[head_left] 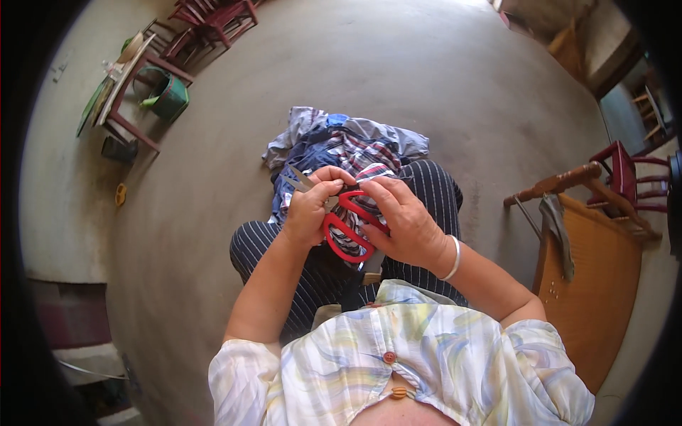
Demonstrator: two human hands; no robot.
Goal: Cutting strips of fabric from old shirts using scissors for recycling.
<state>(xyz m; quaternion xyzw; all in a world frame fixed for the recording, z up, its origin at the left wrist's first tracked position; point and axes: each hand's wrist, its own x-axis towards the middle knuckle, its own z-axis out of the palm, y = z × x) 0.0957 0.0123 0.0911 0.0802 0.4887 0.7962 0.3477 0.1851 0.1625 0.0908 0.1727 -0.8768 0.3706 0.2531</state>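
Over grey floor (192,227), gripping red-handled scissors (348,248) in the left hand (307,215) above heaped clothes (305,149) by the knees (433,195); with right hand (410,226) curled beside them, hold impossible to tell; seemingly working at cloth, next calling for a steady pinch

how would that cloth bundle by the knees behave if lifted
The cloth bundle would probably sag and flop, given its loose folds. It may also come apart, since its differing colours and patterns suggest several pieces.
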